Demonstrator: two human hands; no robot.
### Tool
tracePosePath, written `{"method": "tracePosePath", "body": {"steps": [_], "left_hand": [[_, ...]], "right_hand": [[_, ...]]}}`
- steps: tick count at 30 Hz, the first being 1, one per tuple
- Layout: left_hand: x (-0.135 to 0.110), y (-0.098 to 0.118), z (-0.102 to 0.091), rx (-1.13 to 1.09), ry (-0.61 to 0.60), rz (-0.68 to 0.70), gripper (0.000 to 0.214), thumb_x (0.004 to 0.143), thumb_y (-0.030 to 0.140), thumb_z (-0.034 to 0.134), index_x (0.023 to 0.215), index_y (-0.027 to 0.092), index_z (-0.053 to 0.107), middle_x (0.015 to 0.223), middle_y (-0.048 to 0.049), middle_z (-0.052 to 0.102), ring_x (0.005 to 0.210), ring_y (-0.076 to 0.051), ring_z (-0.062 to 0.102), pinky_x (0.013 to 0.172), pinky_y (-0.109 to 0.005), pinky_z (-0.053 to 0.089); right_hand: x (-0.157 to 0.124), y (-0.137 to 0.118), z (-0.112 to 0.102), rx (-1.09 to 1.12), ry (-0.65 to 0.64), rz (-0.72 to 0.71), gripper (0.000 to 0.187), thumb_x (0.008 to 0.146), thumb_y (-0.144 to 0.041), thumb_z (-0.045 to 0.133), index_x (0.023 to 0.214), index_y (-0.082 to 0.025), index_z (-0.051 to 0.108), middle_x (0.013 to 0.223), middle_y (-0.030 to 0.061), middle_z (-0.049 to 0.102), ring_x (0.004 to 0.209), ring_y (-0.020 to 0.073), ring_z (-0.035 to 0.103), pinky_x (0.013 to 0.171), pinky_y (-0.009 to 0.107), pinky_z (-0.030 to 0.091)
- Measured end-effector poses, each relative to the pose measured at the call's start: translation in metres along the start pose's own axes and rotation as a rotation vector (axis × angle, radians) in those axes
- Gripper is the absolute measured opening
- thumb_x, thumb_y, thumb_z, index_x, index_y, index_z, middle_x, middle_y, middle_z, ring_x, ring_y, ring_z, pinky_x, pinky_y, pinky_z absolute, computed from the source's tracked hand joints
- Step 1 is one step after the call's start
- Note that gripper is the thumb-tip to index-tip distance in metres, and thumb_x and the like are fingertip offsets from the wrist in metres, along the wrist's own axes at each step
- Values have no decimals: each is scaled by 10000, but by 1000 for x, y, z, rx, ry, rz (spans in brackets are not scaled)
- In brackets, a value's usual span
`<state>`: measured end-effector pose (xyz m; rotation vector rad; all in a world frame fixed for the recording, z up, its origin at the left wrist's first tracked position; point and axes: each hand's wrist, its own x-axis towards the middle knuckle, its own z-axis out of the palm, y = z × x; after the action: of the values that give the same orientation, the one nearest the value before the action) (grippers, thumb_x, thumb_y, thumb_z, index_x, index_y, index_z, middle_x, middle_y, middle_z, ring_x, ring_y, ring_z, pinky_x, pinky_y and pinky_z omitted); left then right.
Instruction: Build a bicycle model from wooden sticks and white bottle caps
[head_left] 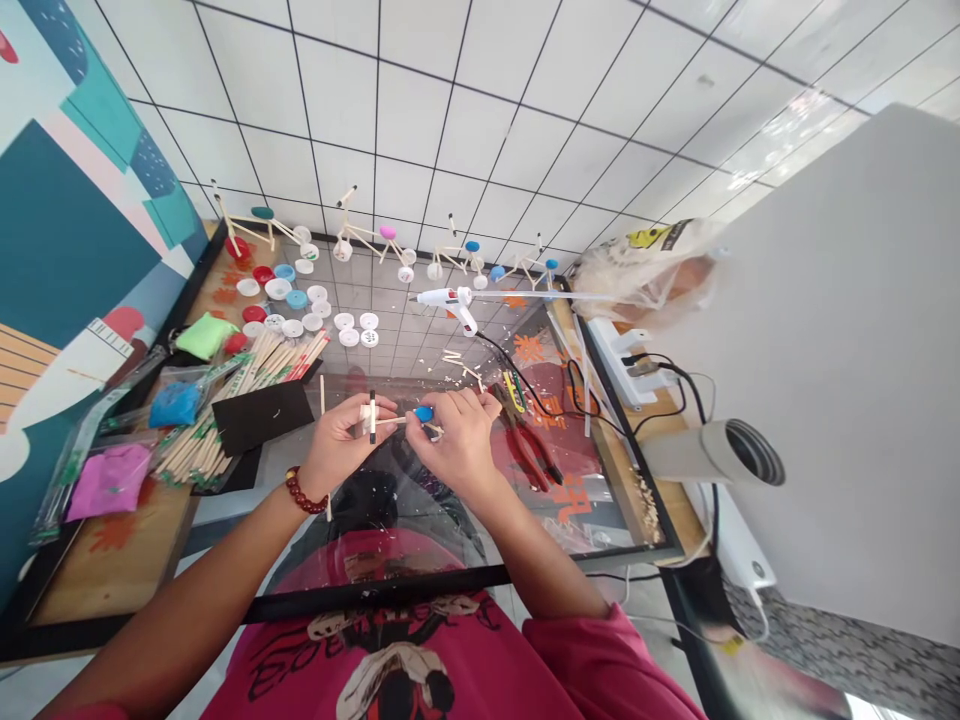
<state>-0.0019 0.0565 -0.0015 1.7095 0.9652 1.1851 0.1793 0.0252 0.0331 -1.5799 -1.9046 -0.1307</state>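
Note:
Near the front of the glass-topped table, my left hand (337,445) is closed on the front end of a small stick-built bike model (390,421). Its crossbar (373,415) is pale with black ends and stands out in front of my left fingers. My right hand (459,440) pinches the rear of the same model, by its blue seat (424,413). Fingers cover most of the rear sticks. Similar stick models with bottle-cap wheels, one with a pink seat (388,232), stand in a row along the back edge.
A white glue gun (450,299) lies mid-table, its cord running right to a power strip (624,360). Red-handled pliers (531,450) and a yellow cutter (514,390) lie right of my hands. Bottle caps (278,289), bundled sticks (196,452) and pink clay (111,482) are left.

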Motion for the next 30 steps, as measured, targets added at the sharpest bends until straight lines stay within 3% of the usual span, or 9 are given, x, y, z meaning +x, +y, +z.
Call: {"method": "tracePosePath", "body": {"steps": [10, 17, 23, 30], "left_hand": [[0, 2, 0, -5, 11, -18, 77, 820, 267, 745, 837, 198, 775, 970, -77, 748, 917, -187, 705, 845, -302, 560], [1, 3, 0, -5, 15, -21, 79, 822, 264, 736, 839, 198, 775, 962, -75, 750, 902, -184, 709, 835, -296, 562], [2, 5, -1, 4, -14, -64, 105, 816, 281, 731, 853, 197, 783, 981, -84, 753, 894, -197, 713, 819, -305, 564], [3, 6, -2, 6, -4, -59, 88, 808, 262, 730, 840, 200, 784, 962, -75, 752, 878, -190, 709, 815, -297, 555]], "right_hand": [[-2, -1, 5, 22, -6, 5, 101, 859, -302, 648, 908, -221, 615, 831, 1, 734, 820, 201, 620, 866, 404, 287], [3, 12, -15, 62, -118, -34, 471, 770, -466, 750, 1168, -240, 640, 955, 49, 713, 919, 248, 604, 875, 420, 313], [19, 34, -27, 303, -308, -175, 397, 792, -395, 773, 1160, -284, 674, 1131, 49, 648, 1100, 247, 558, 934, 410, 351], [27, 32, -22, 339, -348, -190, 152, 847, -287, 694, 998, -278, 708, 1134, 27, 684, 1138, 235, 558, 979, 423, 315]]}}
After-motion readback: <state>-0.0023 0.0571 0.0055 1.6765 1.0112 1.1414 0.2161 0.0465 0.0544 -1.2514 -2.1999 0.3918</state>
